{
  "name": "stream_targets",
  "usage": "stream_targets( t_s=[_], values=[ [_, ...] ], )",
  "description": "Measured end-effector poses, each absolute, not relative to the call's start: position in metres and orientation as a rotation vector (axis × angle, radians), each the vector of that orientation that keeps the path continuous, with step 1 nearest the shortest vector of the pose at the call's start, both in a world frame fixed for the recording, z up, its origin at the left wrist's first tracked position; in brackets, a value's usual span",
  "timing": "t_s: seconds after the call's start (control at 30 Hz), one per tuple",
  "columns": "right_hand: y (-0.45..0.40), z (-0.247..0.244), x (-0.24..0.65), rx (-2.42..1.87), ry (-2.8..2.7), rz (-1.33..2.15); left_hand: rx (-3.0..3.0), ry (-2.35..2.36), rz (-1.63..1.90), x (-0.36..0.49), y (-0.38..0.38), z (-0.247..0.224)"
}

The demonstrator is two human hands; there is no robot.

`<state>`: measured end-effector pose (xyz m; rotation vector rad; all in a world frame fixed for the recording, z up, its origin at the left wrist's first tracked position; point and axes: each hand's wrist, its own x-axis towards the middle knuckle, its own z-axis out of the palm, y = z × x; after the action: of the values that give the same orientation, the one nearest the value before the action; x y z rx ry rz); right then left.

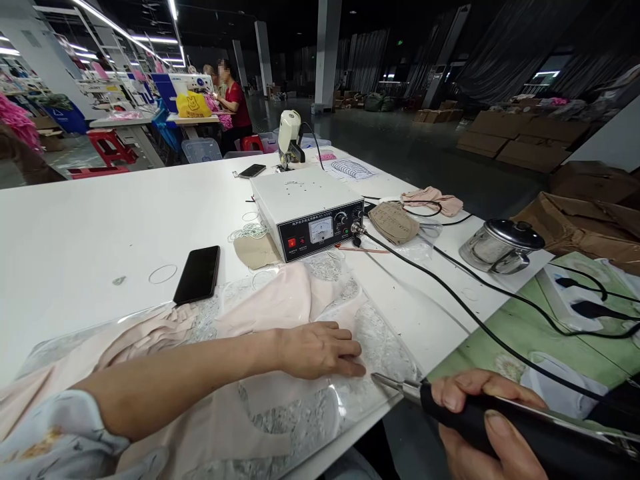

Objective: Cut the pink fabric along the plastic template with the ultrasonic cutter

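Note:
My left hand [320,350] lies palm down on pale pink fabric [285,297], fingers stretched out and slightly bent. Under the fabric is a scratched clear sheet [385,347] along the table's front edge. My right hand [490,413] is wrapped round the black handle of a handheld ultrasonic tool [530,427]. Its pointed metal tip is just right of my left fingertips, close to the fabric's edge; whether it touches the sheet I cannot tell. More pink pieces [135,340] lie in a bunched pile left of my forearm.
A control box [310,213] with a meter and knobs stands ahead, its black cable [440,287] running toward my right side. On the white table [100,233] are a phone [199,273], a brown pattern piece [394,222] and a lidded metal mug [500,245]. A person [235,107] sits farther back.

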<state>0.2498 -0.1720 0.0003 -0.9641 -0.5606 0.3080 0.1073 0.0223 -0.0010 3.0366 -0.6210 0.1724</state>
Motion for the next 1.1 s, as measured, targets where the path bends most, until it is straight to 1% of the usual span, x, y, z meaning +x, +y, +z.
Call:
stream_targets(
  t_s=[0.2, 0.53, 0.7, 1.1],
  values=[
    [-0.169, -0.001, 0.246, -1.014, -0.584, 0.262, 3.024, -0.629, 0.247, 0.107, 0.022, -0.003],
    [-0.166, 0.000, 0.245, -0.974, -0.612, 0.237, 3.066, -0.609, 0.225, 0.103, 0.021, 0.003],
    [-0.165, 0.000, 0.246, -0.946, -0.590, 0.282, 3.067, -0.620, 0.208, 0.103, 0.021, 0.008],
    [-0.165, -0.004, 0.250, -0.961, -0.596, 0.294, 3.118, -0.550, 0.199, 0.100, 0.019, 0.004]
  ],
)
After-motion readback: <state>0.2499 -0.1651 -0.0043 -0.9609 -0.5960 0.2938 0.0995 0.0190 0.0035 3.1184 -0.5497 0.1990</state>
